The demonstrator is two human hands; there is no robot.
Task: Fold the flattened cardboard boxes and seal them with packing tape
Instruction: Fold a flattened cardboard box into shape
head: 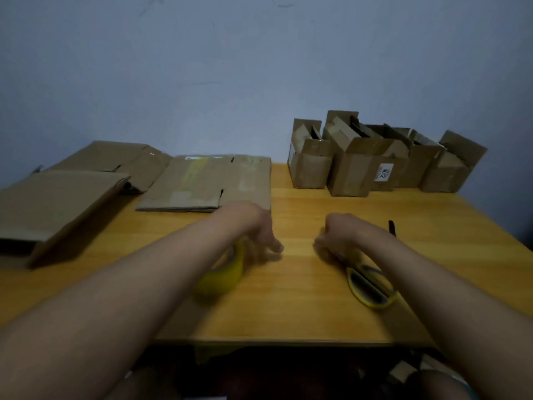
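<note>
The left hand is shown lowered onto a yellow tape roll; its fingers are blurred, and a closed grip on the roll is suggested but cannot be confirmed. The right hand is seen curled over the near end of a pair of scissors, whose yellow handles lie exposed toward the desk's near edge; whether the blades are actually grasped cannot be told, since that end is hidden under the hand. A small dark object lies just beyond the right wrist and is not identified.

Between the hands a bare strip of the desk is left as working space. The nearest flat box lies directly ahead of the left hand, its near right corner almost touched by the knuckles. Its long axis runs left to right, parallel to the desk's front edge. The left hand is judged the nearer, so the box would most easily be drawn toward the middle by that hand once the roll is set aside.

Further flat boxes are stacked at the far left. A row of folded boxes, flaps still raised, stands at the rear right against the wall, well apart from both hands.
</note>
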